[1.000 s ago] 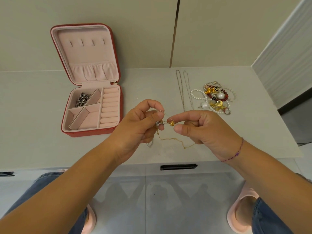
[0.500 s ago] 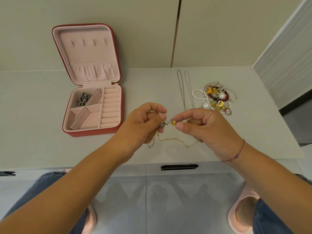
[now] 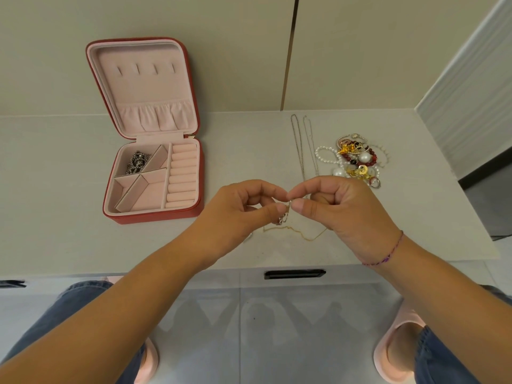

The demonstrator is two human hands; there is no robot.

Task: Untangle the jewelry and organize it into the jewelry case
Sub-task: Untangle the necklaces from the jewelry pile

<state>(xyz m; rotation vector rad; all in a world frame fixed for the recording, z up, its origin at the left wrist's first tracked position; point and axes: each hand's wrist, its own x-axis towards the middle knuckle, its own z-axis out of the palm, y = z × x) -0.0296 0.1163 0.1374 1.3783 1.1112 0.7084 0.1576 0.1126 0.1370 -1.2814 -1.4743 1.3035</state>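
Note:
My left hand [image 3: 243, 214] and my right hand [image 3: 340, 212] meet fingertip to fingertip above the white tabletop, both pinching a thin gold chain [image 3: 302, 234] whose slack loops onto the table below them. A small silver charm [image 3: 282, 219] dangles under my left fingers. A red jewelry case [image 3: 155, 214] with pink lining stands open at the left; a dark silver piece [image 3: 136, 162] lies in its back-left compartment. A tangled pile of jewelry [image 3: 357, 162] with pearls, red beads and gold bits lies at the right.
Two thin silver chains [image 3: 300, 151] lie stretched out side by side left of the pile. The table's front edge runs just below my wrists, with a black drawer handle [image 3: 294, 273] under it. A wall stands behind the table.
My hands have drawn closer together, fingertips now touching. The gold bead seen between them earlier is hidden, and the silver charm now hangs below my left fingers.

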